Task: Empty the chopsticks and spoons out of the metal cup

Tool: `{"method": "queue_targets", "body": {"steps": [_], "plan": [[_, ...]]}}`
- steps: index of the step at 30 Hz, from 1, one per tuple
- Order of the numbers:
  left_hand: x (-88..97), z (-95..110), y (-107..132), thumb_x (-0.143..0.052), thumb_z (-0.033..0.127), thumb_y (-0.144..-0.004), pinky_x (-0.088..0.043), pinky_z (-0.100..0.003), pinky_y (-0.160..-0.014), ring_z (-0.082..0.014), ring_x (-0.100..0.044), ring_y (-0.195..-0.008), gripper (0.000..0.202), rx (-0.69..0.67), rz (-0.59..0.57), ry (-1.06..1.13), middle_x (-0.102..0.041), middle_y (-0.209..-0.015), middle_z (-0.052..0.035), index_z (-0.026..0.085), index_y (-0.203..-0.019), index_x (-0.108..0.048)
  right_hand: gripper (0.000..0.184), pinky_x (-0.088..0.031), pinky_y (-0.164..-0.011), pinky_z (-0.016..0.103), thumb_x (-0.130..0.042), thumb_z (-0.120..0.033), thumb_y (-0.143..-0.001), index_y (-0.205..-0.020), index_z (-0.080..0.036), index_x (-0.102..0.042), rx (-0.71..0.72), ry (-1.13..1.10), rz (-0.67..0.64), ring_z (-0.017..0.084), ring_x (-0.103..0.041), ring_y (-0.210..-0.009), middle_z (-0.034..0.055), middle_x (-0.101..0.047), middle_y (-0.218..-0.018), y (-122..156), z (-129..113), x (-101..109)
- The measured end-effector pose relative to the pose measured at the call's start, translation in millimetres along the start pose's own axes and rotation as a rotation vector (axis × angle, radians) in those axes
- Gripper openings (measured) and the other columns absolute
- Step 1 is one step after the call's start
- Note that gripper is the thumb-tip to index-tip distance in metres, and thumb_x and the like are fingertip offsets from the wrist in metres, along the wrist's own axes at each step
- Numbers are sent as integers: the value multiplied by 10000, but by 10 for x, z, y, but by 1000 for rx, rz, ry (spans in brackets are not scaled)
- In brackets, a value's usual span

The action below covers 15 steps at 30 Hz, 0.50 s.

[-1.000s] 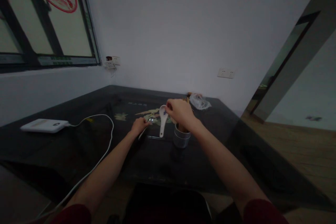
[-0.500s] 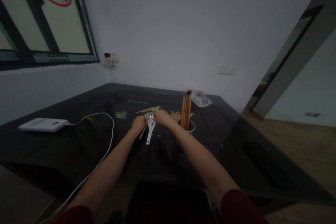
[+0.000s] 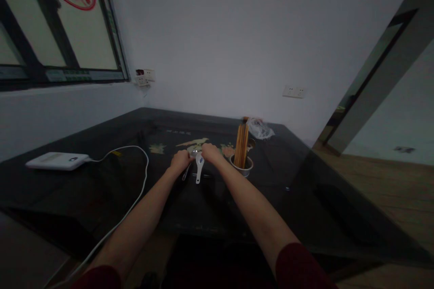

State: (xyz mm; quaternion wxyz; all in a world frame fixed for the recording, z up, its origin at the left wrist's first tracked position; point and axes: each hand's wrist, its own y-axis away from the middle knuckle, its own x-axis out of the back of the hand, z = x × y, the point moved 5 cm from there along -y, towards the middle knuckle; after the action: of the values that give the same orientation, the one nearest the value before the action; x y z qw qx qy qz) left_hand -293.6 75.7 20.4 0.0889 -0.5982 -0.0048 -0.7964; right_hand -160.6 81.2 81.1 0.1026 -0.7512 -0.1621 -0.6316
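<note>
A white soup spoon [image 3: 199, 170] with a blue mark hangs bowl end up, its handle pointing toward me. My right hand [image 3: 210, 153] is closed at its bowl end. Just to the left, my left hand [image 3: 181, 160] is closed on a second spoon; its thin handle [image 3: 186, 173] shows below the fingers. A shiny metal spoon bowl [image 3: 194, 153] lies between the two hands. The fingers hide most of the grips. Right of my right forearm stands a metal cup [image 3: 244, 172] holding wooden chopsticks [image 3: 242, 146] and a ladle-like metal utensil [image 3: 251, 143].
The dark glossy table [image 3: 135, 122] bears printed flower and bird patterns. A white device [image 3: 57, 161] lies at the left, its white cable [image 3: 145, 171] running to the front edge past my left forearm. A clear plastic bag [image 3: 260, 128] sits by the wall.
The white spoon and my right hand have shifted slightly to the right. The white spoon's handle now stands farther from the other handle. My left hand has barely moved.
</note>
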Motion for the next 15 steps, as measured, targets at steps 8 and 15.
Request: {"method": "queue_targets", "body": {"steps": [8, 15], "plan": [[-9, -12, -13, -566, 452, -779, -486, -287, -749, -263, -656, -904, 316, 5, 1, -2, -701, -933, -132, 174, -863, -689, 338, -485, -876, 363, -470, -117, -850, -1158, -86, -606, -65, -8, 11, 276, -569, -1127, 217, -592, -1202, 54, -69, -13], [17, 12, -5, -566, 443, -781, -485, -289, -752, -269, -652, -917, 306, -13, 3, -9, -701, -941, -128, 179, -880, -684, 421, -493, -858, 370, -519, -107, -831, -1247, -43, -530, -112, 2, 6, 298, -558, -1141, 297, -471, -1306, 93, -65, -48]]}}
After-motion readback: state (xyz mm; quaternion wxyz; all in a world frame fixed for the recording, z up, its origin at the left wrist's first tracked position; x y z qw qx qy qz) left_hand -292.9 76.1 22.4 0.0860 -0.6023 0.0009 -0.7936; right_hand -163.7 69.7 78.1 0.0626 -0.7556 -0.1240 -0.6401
